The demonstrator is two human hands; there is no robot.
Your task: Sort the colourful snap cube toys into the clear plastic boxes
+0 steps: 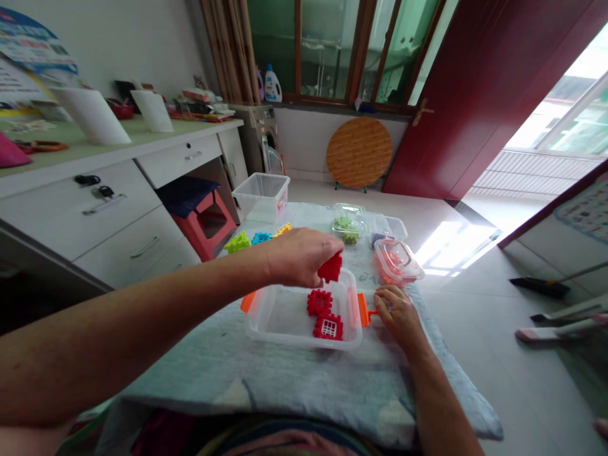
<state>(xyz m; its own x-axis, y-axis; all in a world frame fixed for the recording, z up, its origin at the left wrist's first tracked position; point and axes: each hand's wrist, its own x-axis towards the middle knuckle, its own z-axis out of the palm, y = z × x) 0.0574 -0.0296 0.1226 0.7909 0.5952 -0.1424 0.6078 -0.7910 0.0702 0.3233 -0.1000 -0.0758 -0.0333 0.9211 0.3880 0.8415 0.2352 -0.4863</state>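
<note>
My left hand (306,256) is closed on a red toy block (331,267), holding it above a clear plastic box (275,339). Inside that box, toward its right side, lie a red notched piece (319,303) and another red piece with a white grid window (329,327). An orange latch (363,310) sticks out from the box's right side. Beside it, my right hand (399,310) rests low with bent fingers, its fingertips at the latch's outer end. Part of the held block is hidden by my left fingers.
Green (238,242), blue (261,237) and yellow (283,230) toy pieces lie beyond my left forearm. A tall clear bin (261,196) stands at the back left. Lidded containers hold green pieces (349,229) and orange-red pieces (392,266) on the cloth-covered table (209,373).
</note>
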